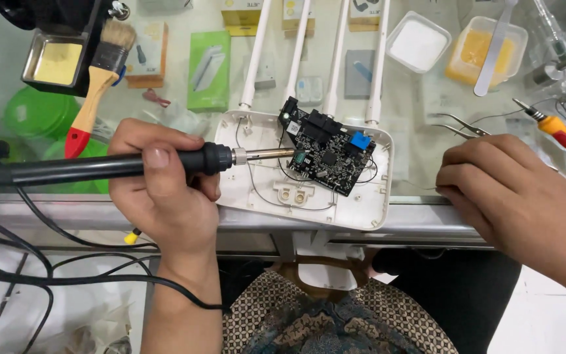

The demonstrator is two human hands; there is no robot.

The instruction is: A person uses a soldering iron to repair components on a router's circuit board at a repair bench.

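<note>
Glass-topped bench point(427, 216): white router shell point(361, 210), paintbrush point(96, 78), tweezers point(460, 124).

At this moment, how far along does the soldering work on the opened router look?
Done: the white router shell lies open, its black circuit board exposed and tilted. In hand: the left hand holds a soldering iron with its tip at the board's left edge; the right hand pinches what looks like thin wire. Left: the shell is not closed, and whether any joint is finished cannot be seen.
</note>
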